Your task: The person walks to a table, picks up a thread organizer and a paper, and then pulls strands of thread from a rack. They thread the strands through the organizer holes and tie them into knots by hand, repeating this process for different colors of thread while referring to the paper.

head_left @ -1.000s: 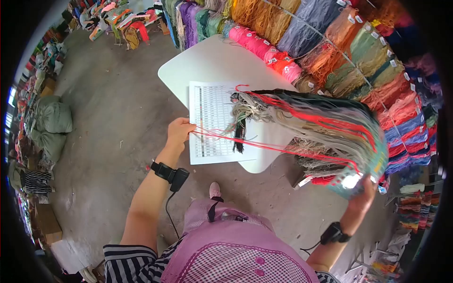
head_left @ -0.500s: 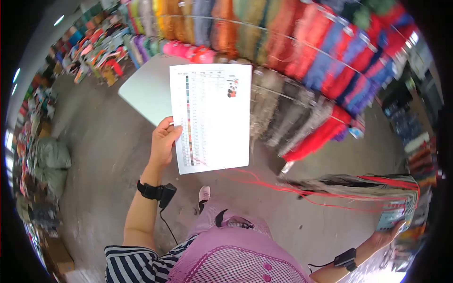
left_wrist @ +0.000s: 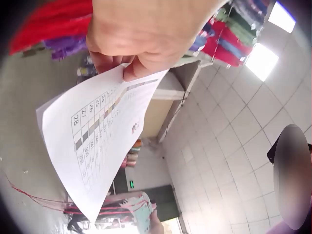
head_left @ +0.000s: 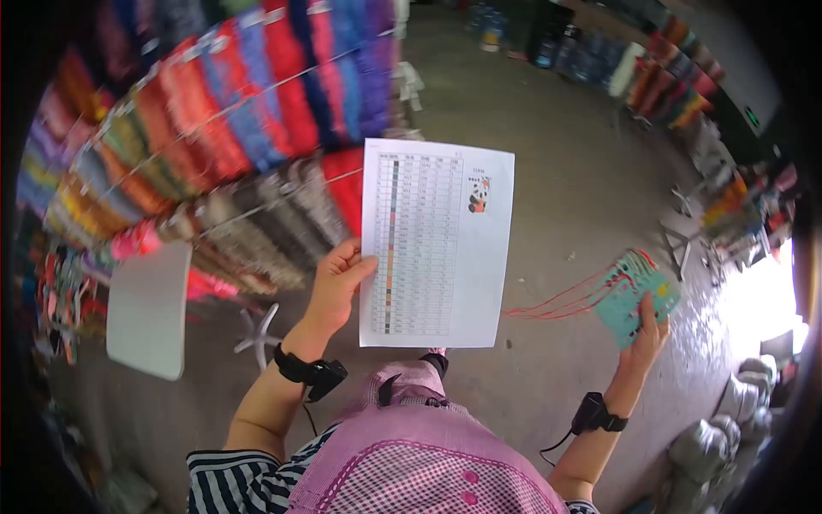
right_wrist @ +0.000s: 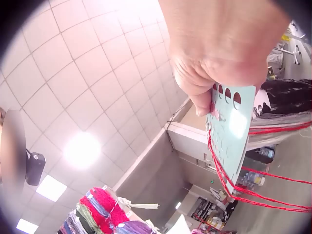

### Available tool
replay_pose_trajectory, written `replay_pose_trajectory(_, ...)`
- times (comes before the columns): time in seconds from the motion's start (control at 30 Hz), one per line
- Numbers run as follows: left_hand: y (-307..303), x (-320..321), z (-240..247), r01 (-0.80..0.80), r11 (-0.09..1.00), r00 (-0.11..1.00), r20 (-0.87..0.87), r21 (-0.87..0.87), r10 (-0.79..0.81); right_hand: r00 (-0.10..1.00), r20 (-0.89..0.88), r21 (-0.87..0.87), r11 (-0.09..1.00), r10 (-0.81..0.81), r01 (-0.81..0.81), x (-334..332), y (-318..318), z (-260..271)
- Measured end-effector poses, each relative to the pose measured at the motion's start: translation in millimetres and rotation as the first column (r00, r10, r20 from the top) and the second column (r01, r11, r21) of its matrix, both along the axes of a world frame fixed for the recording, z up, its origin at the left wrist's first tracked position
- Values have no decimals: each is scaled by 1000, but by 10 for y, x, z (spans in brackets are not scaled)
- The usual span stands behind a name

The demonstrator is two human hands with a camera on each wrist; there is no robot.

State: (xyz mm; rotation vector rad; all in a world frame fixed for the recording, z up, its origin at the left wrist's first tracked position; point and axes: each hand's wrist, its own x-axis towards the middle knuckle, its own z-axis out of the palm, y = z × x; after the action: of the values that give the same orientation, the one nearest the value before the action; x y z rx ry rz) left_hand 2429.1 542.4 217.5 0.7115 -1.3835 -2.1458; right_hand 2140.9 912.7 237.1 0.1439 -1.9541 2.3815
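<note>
My left hand (head_left: 336, 278) pinches the left edge of a white paper sheet (head_left: 479, 265), held up in front of the apron. The sheet carries a printed table with a column of colour swatches and a small panda picture. Out to the right, my right hand (head_left: 646, 338) grips a pale teal card (head_left: 616, 313) with holes along its edge. Red strands (right_wrist: 280, 129) are looped through the card and trail left toward the sheet, where their ends are hidden. Black and grey strands (right_wrist: 287, 100) hang beyond the card in the right wrist view.
Racks of coloured yarn hanks (head_left: 257, 111) fill the left side. A white tabletop (head_left: 145, 317) stands below them, near a metal star-shaped base (head_left: 257, 338). Stuffed sacks (head_left: 702, 450) lie at lower right, and large bottles (head_left: 591, 60) stand at the back.
The sheet has been lifted off the table by my left hand. The view has swung right, so table and racks now lie at left. My right hand still holds the card, now further from the table.
</note>
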Motion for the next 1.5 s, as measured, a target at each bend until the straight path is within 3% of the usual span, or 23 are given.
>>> replay_pose_trajectory(0.07, -238, -171, -366, 78, 997, 997, -9, -18, -78, 999, -19, 15, 999, -35, 35, 193, -300, -54)
replay_pose_trajectory(0.13, -479, -410, -611, 97, 995, 995, 9, -15, -97, 997, 58, 322, 944, 54, -70, 309, -642, -37)
replay_pose_trajectory(0.17, -600, -501, -759, 148, 989, 989, -16, -6, -148, 999, 35, 334, 943, 3, -15, 368, -816, -50)
replay_pose_trajectory(0.23, -677, -243, -1000, 140, 990, 990, 38, -16, -139, 925, 139, 309, 872, 353, -379, 696, -1069, -29)
replay_pose_trajectory(0.4, -826, -371, -1354, 145, 984, 989, -2, 106, -146, 891, 227, 413, 790, 392, -453, 736, -1333, 85)
replay_pose_trajectory(0.47, -843, -554, -1307, 19, 989, 999, 42, 148, -25, 873, 252, 395, 779, 418, -487, 447, -1410, 65)
replay_pose_trajectory(0.53, -887, -813, -1380, -9, 979, 1000, 5, 205, 9, 874, 304, 612, 626, 378, -483, 79, -1505, 41)
replay_pose_trajectory(0.57, -985, -936, -1474, -31, 965, 999, -25, 261, 39, 857, 300, 606, 610, 419, -510, -146, -1658, 1)
replay_pose_trajectory(0.67, -1296, -1394, -1820, -166, 968, 985, -19, 189, 173, 785, 288, 534, 589, 548, -607, -897, -2126, -140)
replay_pose_trajectory(0.77, -1587, -1766, -1785, -342, 932, 939, 10, 118, 343, 744, 235, 562, 537, 625, -629, -1647, -2599, -324)
replay_pose_trajectory(0.83, -1865, -2050, -1885, -386, 902, 913, 58, -194, 403, 754, 189, 581, 547, 629, -602, -2200, -2961, -359)
replay_pose_trajectory(0.87, -2011, -2133, -1950, -410, 867, 878, 136, -283, 459, 707, 182, 568, 514, 683, -643, -2447, -3172, -339)
replay_pose_trajectory(0.9, -2126, -2191, -1855, -465, 831, 844, 131, -304, 520, 734, 155, 533, 570, 662, -626, -2676, -3406, -320)
replay_pose_trajectory(0.93, -2213, -2209, -1722, -440, 783, 796, 213, -439, 567, 761, 139, 489, 625, 633, -609, -2854, -3632, -348)
replay_pose_trajectory(1.0, -2381, -2295, -1611, -402, 707, 672, 337, -582, 660, 744, 105, 495, 614, 660, -615, -3265, -4134, -403)
replay_pose_trajectory(1.07, -2544, -2350, -1679, -461, 655, 583, 352, -598, 732, 751, 75, 499, 627, 656, -598, -3620, -4659, -514)
replay_pose_trajectory(1.13, -2696, -2419, -1522, -474, 614, 479, 400, -631, 781, 695, 76, 479, 585, 715, -654, -3802, -5234, -597)
replay_pose_trajectory(1.23, -3061, -2477, -1691, -452, 576, 368, 446, -681, 816, 632, 81, 367, 567, 770, -738, -3965, -6099, -740)
replay_pose_trajectory(1.37, -3729, -2610, -1817, -499, 580, 335, 474, -644, 814, 540, 112, 258, 501, 834, -826, -4155, -7212, -780)
replay_pose_trajectory(1.5, -4333, -2717, -1691, -587, 506, 277, 430, -632, 859, 457, 104, 207, 430, 883, -879, -4135, -8420, -719)
